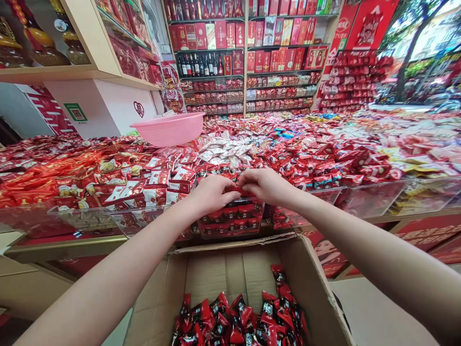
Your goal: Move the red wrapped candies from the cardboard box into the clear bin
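Note:
Both of my hands reach over the front edge of a clear plastic bin (230, 228) stacked with red and black wrapped candies. My left hand (213, 193) has its thumb and fingers curled at the top of the bin. Close beside it on the right, my right hand (264, 186) has bent fingers pinched together. Red wrappers show between and under the fingertips; what each hand grips is too small to make out. Below my hands stands an open cardboard box (209, 269) with loose red and black candies (245, 315) at its bottom.
A pink plastic basket (171, 130) rests on the candy heaps at the back left. Clear bin fronts (370, 202) line the counter edge. Shelves (245, 62) of red boxes and bottles stand behind. A wooden cabinet (104, 74) juts in at the upper left.

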Demonstrator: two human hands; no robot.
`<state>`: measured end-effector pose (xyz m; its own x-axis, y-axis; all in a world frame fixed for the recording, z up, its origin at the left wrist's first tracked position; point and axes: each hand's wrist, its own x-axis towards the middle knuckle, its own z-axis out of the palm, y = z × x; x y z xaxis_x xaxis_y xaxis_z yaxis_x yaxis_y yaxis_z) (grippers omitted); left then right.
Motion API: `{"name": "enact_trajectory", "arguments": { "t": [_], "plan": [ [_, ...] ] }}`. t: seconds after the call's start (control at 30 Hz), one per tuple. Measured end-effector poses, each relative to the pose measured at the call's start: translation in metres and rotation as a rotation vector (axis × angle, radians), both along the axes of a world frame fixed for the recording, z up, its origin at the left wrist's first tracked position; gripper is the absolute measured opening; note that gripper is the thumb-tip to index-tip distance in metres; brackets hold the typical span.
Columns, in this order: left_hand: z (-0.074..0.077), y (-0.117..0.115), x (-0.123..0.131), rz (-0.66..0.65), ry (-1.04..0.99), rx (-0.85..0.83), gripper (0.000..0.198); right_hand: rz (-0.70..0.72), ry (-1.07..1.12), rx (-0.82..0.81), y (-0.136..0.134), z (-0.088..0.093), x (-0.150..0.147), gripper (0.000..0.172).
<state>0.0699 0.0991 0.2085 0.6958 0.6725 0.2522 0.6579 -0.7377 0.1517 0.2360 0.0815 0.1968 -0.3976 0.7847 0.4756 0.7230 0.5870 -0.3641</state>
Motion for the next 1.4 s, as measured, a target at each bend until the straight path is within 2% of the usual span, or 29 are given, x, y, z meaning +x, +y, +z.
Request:
{"name": "enact_trajectory", "arguments": {
  "t": [0.13, 0.3, 0.43, 0.7, 0.8, 0.9, 1.03, 1.13, 1.2, 1.33, 1.4],
  "plan": [
    [-0.002, 0.003, 0.005, 0.010, 0.025, -0.007, 0.025, -0.079, -0.106, -0.022, -0.006, 0.009, 0.006, 0.017],
    [0.001, 0.003, 0.006, 0.022, 0.039, 0.007, 0.024, -0.142, -0.416, -0.238, -0.009, 0.026, 0.013, 0.014],
    [0.001, 0.004, 0.006, 0.031, 0.042, -0.005, 0.024, -0.210, -0.542, -0.222, -0.004, 0.031, 0.009, 0.016],
    [-0.001, 0.005, 0.006, 0.011, 0.061, -0.003, 0.023, -0.036, -0.696, -0.290, 0.007, 0.031, 0.004, 0.025],
    [-0.001, 0.005, 0.007, 0.021, 0.069, 0.016, 0.024, 0.017, -0.758, -0.251, 0.007, 0.032, 0.005, 0.024],
    [0.000, 0.004, 0.008, 0.034, 0.102, 0.045, 0.026, 0.019, -0.834, -0.188, 0.002, 0.034, 0.001, 0.022],
    [0.002, 0.002, 0.011, 0.036, 0.209, 0.080, 0.031, -0.046, -0.911, -0.224, -0.006, 0.038, -0.008, 0.022],
    [0.003, 0.002, 0.014, 0.047, 0.227, 0.077, 0.031, -0.077, -0.893, -0.261, -0.005, 0.038, -0.007, 0.021],
    [0.006, 0.002, 0.012, 0.042, 0.186, 0.044, 0.028, -0.071, -0.803, -0.232, -0.003, 0.038, 0.001, 0.020],
    [0.013, -0.015, -0.008, 0.043, -0.069, 0.083, 0.024, -0.095, -0.491, -0.132, -0.021, 0.037, 0.025, 0.020],
    [0.005, -0.035, -0.024, 0.071, -0.234, 0.138, 0.026, -0.026, -0.351, -0.193, -0.042, 0.023, 0.032, 0.019]
  ]
}}
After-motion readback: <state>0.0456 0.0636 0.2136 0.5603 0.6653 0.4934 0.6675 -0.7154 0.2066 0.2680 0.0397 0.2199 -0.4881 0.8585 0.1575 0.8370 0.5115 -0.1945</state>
